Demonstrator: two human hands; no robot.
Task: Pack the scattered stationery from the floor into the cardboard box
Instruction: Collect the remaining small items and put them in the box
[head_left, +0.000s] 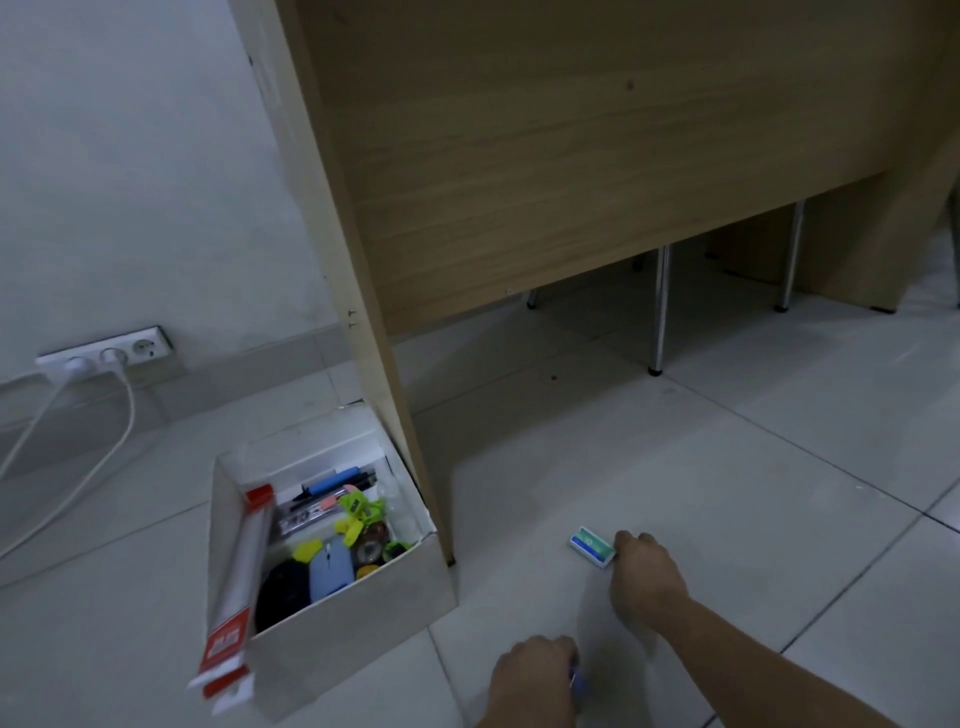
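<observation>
The left hand (535, 675) is nearest, low in view, knuckles up, its fingers curled round a blue item (575, 679) that is mostly hidden beneath them. Just beyond, the right hand (647, 577) reaches forward over the floor (753, 493), fingers bent down at the right end of a green packet (591, 548) lying flat on the tiles; whether they grip it or only touch it I cannot tell. To the left stands the box (358, 608), open, against the foot of a desk panel (519, 156). In it lie a red-and-white pack (234, 587) leaning over the near corner, a blue mouse (328, 569), a black mouse (283, 587), yellow-green clips (358, 512), a tape roll (371, 540) and pens (332, 480). Farther left, two white cables (104, 457) run to a wall socket (135, 351)
</observation>
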